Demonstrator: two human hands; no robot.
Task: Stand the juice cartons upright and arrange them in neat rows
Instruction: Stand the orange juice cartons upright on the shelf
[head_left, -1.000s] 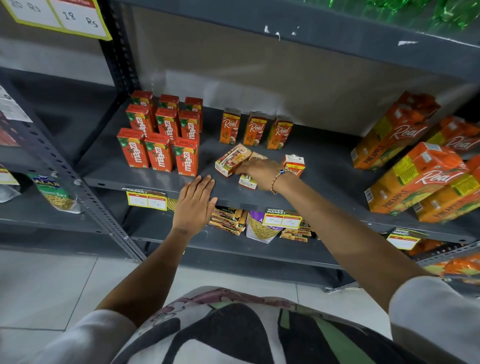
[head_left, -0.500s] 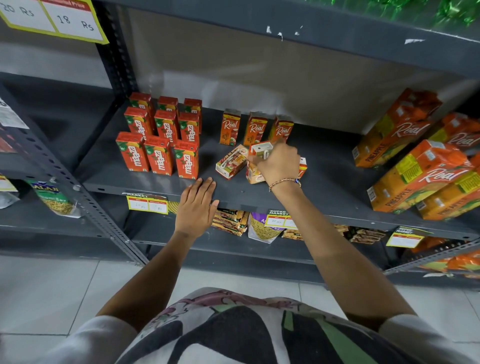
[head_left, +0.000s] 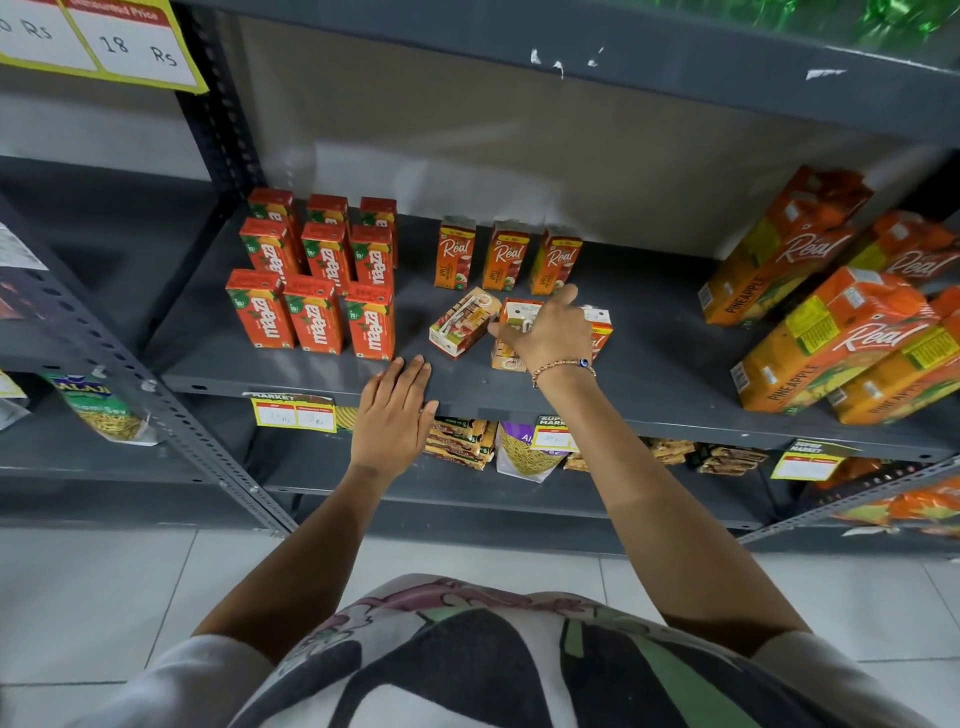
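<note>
Right hand (head_left: 548, 332) is wrapped over a small Real carton (head_left: 511, 338) at centre frame, fingers clamped on it, probably tipping it up to sit in front of the three upright Real cartons (head_left: 508, 255) behind; another carton (head_left: 464, 323) lies toppled just to its left, and one more (head_left: 601, 328) peeks out on the right; left hand (head_left: 396, 415) rests flat and released on the shelf (head_left: 649, 364) edge, likely for balance; Maaza cartons (head_left: 314, 291) at left already stand in tidy rows; big pineapple cartons (head_left: 831, 338) lean at the right.
</note>
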